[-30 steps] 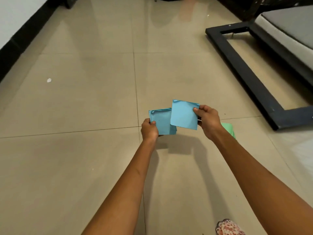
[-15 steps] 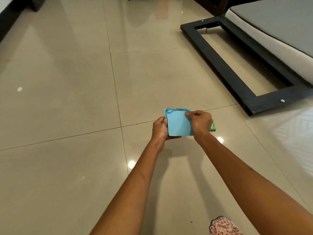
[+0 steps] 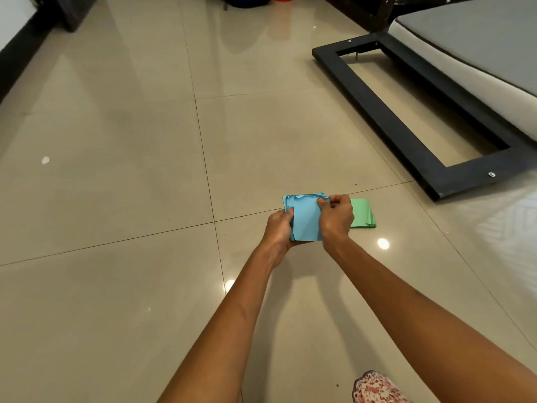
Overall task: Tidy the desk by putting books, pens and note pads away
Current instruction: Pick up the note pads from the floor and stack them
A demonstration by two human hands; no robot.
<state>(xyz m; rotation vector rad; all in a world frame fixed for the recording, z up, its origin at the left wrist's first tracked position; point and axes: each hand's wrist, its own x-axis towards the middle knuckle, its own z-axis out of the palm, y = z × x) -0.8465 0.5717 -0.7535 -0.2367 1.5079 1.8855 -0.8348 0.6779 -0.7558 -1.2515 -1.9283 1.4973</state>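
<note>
A stack of blue note sheets (image 3: 305,219) is held above the tiled floor between both hands. My left hand (image 3: 278,228) grips its left and bottom edge from underneath. My right hand (image 3: 336,217) pinches the top right corner of the top sheet, thumb and fingers closed on the paper. A green note pad (image 3: 363,213) lies flat on the floor just right of my right hand, partly hidden by it.
A black rectangular frame (image 3: 377,112) lies on the floor at the right, beside a grey-and-white mattress (image 3: 479,48). A small white scrap (image 3: 45,160) sits on the tiles at the far left. Dark objects stand at the far wall. Patterned fabric (image 3: 377,388) shows at the bottom.
One second ago my right hand held a single blue sheet apart from the stack; it has since laid it onto the stack, and both hands now hold the sheets together.
</note>
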